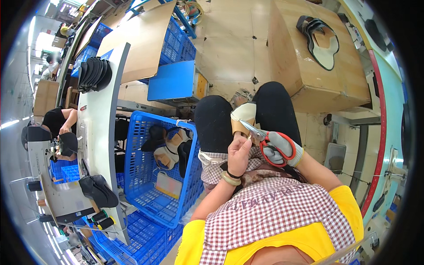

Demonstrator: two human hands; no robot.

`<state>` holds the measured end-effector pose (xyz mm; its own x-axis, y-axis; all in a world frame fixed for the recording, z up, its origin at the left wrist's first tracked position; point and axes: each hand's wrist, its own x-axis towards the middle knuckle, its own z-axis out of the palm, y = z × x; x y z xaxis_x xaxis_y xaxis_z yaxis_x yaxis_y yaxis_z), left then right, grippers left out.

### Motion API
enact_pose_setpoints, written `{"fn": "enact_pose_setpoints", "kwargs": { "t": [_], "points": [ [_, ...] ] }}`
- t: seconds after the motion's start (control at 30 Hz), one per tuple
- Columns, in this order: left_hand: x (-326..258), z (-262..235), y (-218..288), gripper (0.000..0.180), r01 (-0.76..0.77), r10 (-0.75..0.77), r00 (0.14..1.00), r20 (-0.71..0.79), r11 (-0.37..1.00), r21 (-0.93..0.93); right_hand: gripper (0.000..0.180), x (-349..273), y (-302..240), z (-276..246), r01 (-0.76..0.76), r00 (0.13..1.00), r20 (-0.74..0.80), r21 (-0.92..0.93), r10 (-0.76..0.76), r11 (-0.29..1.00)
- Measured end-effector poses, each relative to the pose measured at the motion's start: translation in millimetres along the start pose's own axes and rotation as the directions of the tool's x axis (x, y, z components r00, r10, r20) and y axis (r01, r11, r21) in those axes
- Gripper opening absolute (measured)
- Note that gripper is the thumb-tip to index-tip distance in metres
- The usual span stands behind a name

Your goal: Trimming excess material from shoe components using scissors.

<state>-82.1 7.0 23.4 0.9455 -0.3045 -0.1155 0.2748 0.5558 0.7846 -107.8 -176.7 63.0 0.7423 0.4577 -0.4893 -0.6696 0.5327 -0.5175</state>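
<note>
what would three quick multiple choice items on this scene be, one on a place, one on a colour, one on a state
1. Where does the blue crate stand?
A. to the person's left, beside the knee
B. on the cardboard box
C. behind the person

2. What colour are the scissors' handles?
A. green
B. red
C. black

3. How does the right hand stand?
A. open and empty
B. flat on the table
C. closed through the scissor handles

Answers:
1 A: the crate sits left of the left knee, with shoe pieces inside.
2 B: the loops round the gloved fingers are red.
3 C: the right hand grips the scissors, blades at the beige shoe part that the left hand pinches.
</note>
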Motion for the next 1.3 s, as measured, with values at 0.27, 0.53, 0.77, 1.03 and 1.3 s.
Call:
{"fn": "enact_pose_setpoints", "kwargs": {
  "t": [0.27, 0.53, 0.77, 1.03, 1.3],
  "points": [
    [-2.4, -1.2, 17.9, 0.019, 0.159, -0.131, 0.982, -0.137, 0.963, 0.218, 0.053, -18.7, 18.0, -18.4, -0.041, 0.999, 0.011, 0.053, 0.041, 0.998],
    [14.5, -6.0, 49.1, 0.014, 0.022, 0.148, 0.976, -0.161, 0.667, 0.744, 0.058, -19.5, 28.3, -19.0, -0.077, 0.994, 0.088, 0.230, 0.058, 0.970],
    [33.5, -3.0, 50.6, 0.015, -0.226, 0.300, 0.948, 0.109, 0.391, 0.892, 0.066, -10.0, 27.0, -23.0, -0.145, 0.975, 0.209, 0.307, 0.082, 0.941],
    [43.9, 15.2, 49.4, 0.022, -0.249, 0.238, 0.955, 0.177, 0.320, 0.914, 0.052, -13.4, 10.4, -11.5, -0.135, 0.990, 0.095, 0.332, 0.109, 0.934],
    [61.2, 17.2, 48.2, 0.011, -0.404, 0.190, 0.911, 0.365, 0.250, 0.880, 0.045, -33.5, -10.3, 7.0, -0.128, 0.987, -0.061, 0.254, 0.148, 0.959]
  ]
}}
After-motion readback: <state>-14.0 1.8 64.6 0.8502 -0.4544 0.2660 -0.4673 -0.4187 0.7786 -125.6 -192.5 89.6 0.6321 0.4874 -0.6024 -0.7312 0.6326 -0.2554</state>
